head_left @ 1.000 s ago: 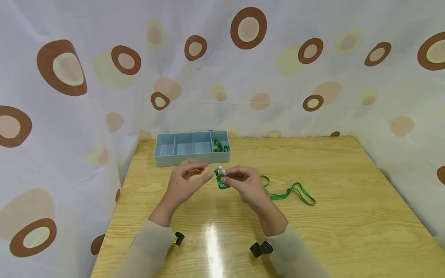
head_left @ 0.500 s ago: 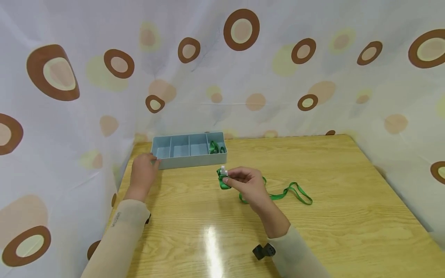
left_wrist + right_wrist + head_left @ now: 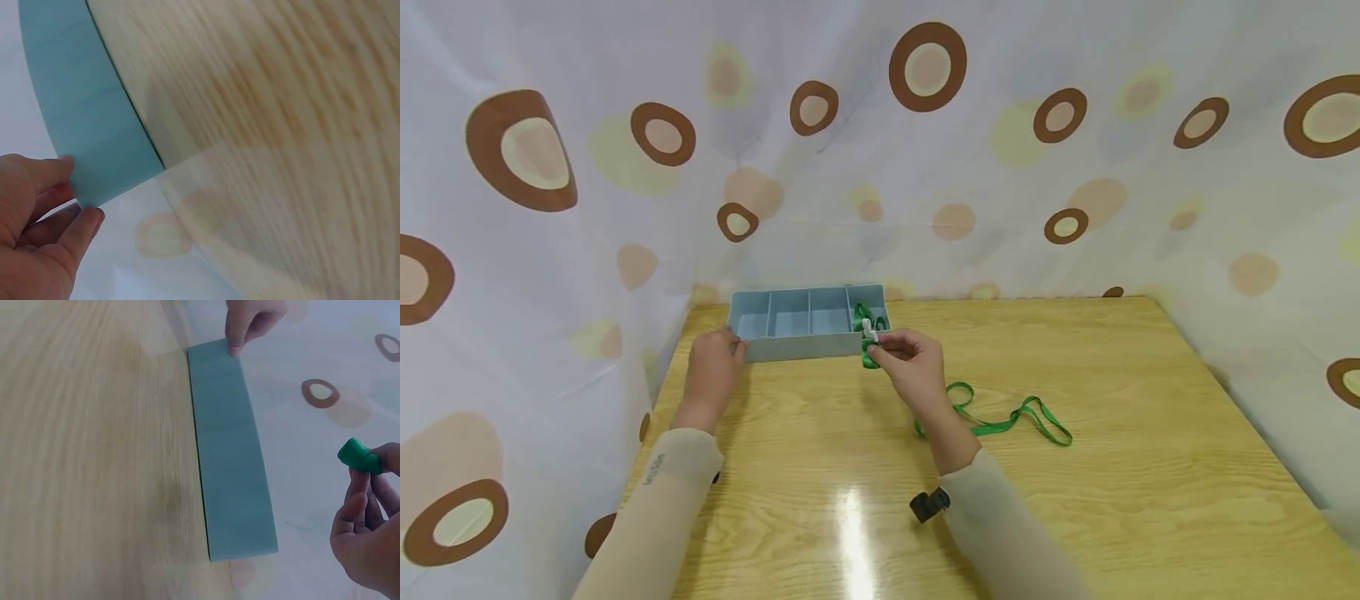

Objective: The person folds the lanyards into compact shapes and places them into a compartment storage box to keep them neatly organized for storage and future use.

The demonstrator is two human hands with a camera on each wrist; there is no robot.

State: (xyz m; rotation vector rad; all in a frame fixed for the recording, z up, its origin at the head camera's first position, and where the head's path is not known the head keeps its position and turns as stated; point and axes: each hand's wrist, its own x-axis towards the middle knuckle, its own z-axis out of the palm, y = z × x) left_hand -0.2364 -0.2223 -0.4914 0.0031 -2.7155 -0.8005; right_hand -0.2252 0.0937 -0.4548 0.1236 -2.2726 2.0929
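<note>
My left hand (image 3: 710,373) grips the near left corner of a pale blue four-sided box (image 3: 801,347) divided into compartments. In the left wrist view, its thumb and fingers pinch the corner of the box wall (image 3: 87,106). My right hand (image 3: 916,372) pinches a folded bundle of green lanyard (image 3: 870,357) with a white plastic clip (image 3: 868,328) sticking up from it. The bundle hangs just in front of the box's right end, above the table. Green ribbon (image 3: 862,316) lies inside the rightmost compartment, partly hidden by the clip.
A loose green lanyard (image 3: 1000,427) lies in curves on the wooden table (image 3: 820,433), partly behind my right forearm. The patterned curtain (image 3: 880,167) stands close behind the box and along the table's sides.
My left hand has left the bundle, moved left and taken hold of the box corner. My right hand, still holding the green bundle, has risen toward the box's right end.
</note>
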